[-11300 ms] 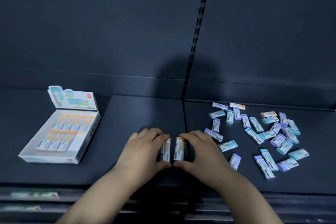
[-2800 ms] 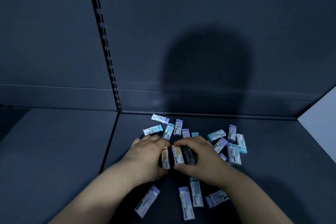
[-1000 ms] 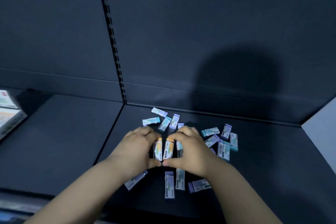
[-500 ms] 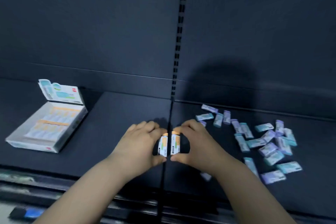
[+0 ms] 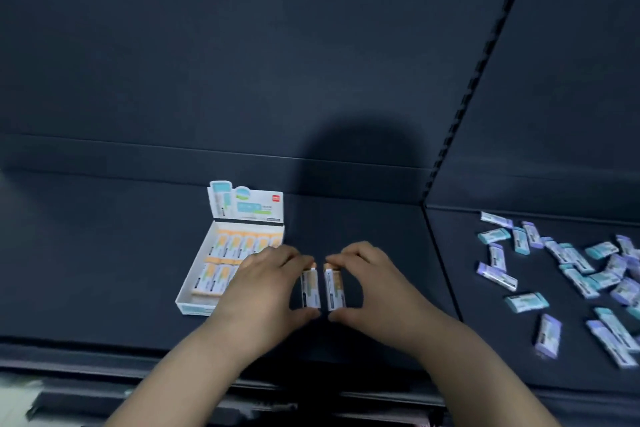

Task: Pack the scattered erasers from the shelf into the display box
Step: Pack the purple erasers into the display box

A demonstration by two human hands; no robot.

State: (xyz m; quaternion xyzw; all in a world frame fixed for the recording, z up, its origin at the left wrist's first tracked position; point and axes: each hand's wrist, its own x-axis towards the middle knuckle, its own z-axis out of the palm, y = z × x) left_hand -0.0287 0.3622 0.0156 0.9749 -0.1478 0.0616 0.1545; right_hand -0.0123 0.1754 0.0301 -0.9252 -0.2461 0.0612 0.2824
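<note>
Erasers fill both my grips near the front edge of the shelf (image 5: 104, 270): my left hand (image 5: 263, 288) pinches the left eraser (image 5: 310, 289) between thumb and curled fingertips, and my right hand (image 5: 377, 288) pinches the right eraser (image 5: 335, 291) the same way. The two are held side by side, long sides parallel with a narrow gap between them, orange ends pointing toward the back of the shelf. Just left of my left hand lies the display box (image 5: 195, 308), white and open, its near right corner hidden behind my knuckles. Packed erasers (image 5: 239, 243) with orange ends lie flat inside it in two rows. The printed lid flap (image 5: 249, 206) stands upright at the box's far edge. Off toward the right end of the shelf, past a seam in its surface, loose erasers (image 5: 497, 276) in teal and purple lie scattered at all angles, some overlapping. Behind everything rises the dark back panel (image 5: 242, 62), split by a slotted upright (image 5: 464, 104), with a shadow (image 5: 360, 163) cast on it above my hands.
</note>
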